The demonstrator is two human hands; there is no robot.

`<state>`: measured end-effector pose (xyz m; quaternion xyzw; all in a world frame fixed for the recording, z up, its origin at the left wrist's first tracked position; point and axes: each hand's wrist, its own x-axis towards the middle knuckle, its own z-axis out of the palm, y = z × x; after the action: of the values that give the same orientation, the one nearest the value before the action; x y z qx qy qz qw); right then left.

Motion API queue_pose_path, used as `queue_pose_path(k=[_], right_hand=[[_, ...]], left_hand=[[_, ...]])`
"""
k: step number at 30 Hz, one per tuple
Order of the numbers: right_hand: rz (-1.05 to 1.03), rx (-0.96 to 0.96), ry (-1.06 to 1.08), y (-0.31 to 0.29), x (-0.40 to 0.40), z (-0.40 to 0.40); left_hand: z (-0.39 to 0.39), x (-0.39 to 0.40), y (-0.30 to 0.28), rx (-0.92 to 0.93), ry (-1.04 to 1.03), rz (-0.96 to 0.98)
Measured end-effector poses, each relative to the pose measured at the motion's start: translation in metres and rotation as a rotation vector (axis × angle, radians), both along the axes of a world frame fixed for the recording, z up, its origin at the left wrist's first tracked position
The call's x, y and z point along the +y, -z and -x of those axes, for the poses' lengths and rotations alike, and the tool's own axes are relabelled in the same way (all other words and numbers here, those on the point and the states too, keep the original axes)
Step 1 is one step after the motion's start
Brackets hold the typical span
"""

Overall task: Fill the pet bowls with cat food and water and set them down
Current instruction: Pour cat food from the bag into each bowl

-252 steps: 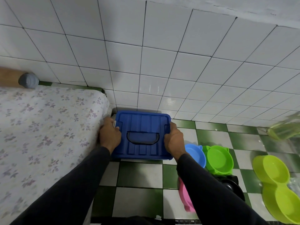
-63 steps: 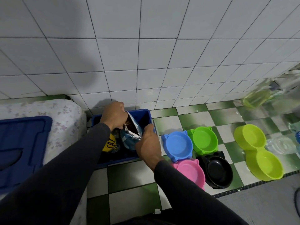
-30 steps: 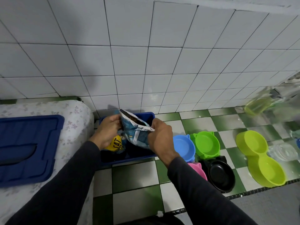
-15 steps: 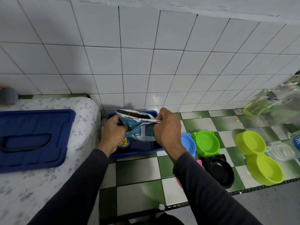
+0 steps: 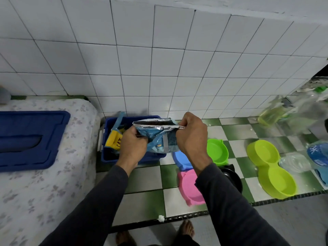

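Note:
Both hands hold an open blue foil cat food bag (image 5: 159,137) above the blue storage box (image 5: 108,153). My left hand (image 5: 133,144) grips its left side and my right hand (image 5: 191,135) pinches its top right edge; dark kibble shows in the mouth. Another yellow-and-blue bag (image 5: 114,141) stands in the box. On the checkered floor to the right lie a blue bowl (image 5: 181,159), a green bowl (image 5: 217,150), a pink bowl (image 5: 190,187), a black bowl (image 5: 232,178) mostly behind my right arm, and a lime double bowl (image 5: 271,166).
The box's blue lid (image 5: 26,139) rests on a floral-covered surface (image 5: 44,192) at the left. Clear plastic water bottles (image 5: 298,161) and a yellowish bottle (image 5: 271,116) lie at the far right. A white tiled wall stands behind. My bare feet (image 5: 186,229) are at the bottom edge.
The lid came off the box and went onto the floral surface. Both hands lifted the blue bag out of the box and now hold it higher, slightly rightward.

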<state>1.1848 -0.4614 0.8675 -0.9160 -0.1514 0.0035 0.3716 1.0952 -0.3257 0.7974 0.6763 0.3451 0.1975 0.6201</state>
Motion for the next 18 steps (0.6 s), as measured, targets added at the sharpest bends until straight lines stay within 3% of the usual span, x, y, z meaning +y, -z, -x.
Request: queue_pose_path(k=[8, 18], right_hand=[[0.0, -0.012, -0.044, 0.006, -0.073, -0.049], [0.066, 0.024, -0.095, 0.018, -0.149, -0.111]], left_hand=[[-0.038, -0.08, 0.0, 0.014, -0.04, -0.033], [-0.091, -0.172, 0.016, 0.1, -0.114, 0.114]])
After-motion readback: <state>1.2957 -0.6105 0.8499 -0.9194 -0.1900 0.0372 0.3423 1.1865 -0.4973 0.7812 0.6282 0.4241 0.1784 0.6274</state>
